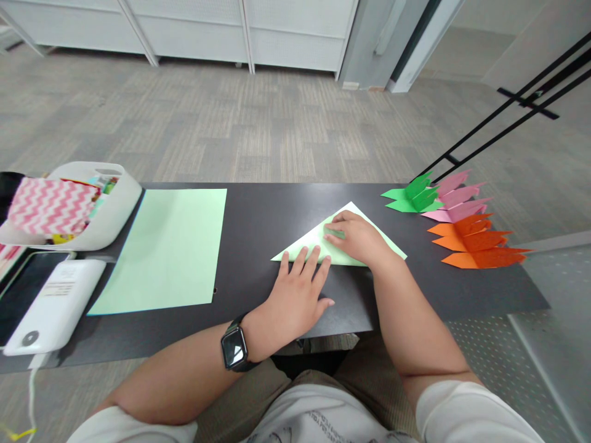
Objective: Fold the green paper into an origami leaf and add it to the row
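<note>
A sheet of pale green paper [318, 237], folded into a triangle with its point away from me, lies on the dark table in front of me. My left hand [298, 289] is open, its spread fingertips resting on the triangle's near edge; a black watch is on that wrist. On the right part of the triangle, my right hand [357, 239] is bent with curled fingers against the paper. A darker green patch shows between its thumb and fingers; whether it is a small object or shaded paper is unclear.
Flat light green sheets [170, 246] lie to the left. Beyond them are a white basket [124, 197] of supplies, a phone [32, 283] and a white power bank [55, 307] with a cable. Folded green [413, 194], pink [462, 200] and orange [478, 243] paper pieces stand at the right.
</note>
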A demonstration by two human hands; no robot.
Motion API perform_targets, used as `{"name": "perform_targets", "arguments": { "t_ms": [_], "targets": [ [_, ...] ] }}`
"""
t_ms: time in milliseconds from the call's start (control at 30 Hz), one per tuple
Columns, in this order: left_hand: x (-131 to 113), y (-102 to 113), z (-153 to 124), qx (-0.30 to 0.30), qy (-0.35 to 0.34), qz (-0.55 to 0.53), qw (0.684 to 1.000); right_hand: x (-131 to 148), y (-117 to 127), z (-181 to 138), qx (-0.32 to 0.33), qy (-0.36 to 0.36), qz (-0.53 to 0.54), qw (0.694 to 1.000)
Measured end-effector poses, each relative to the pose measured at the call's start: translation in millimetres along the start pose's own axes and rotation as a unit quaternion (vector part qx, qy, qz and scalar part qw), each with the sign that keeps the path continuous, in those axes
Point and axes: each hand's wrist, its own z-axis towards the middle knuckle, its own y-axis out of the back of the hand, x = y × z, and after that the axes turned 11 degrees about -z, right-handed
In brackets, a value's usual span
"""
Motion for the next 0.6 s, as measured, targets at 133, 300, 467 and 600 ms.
{"name": "perform_targets", "arguments": {
  "t_ms": [133,300,467,600],
  "targets": [
    [-0.5,1.8,-0.2,0.006,0.002,0.002,1.000,0.6,0.5,0.2,0.006,0.002,-0.003,1.000],
    [-1.9,5.4,-0.4,0.011,0.005,0.008,1.000,0.6,0.2,0.0,0.009,0.004,-0.006,1.000],
    [-0.9,2.9,-0.1,0.015,0.005,0.002,1.000,1.4,0.7,-0.5,0.014,-0.001,0.001,1.000],
    [-3.4,3.0,-2.3,0.017,0.016,-0.003,1.000,2.3,1.2,-0.6,0.020,-0.016,0.001,1.000]
  ]
}}
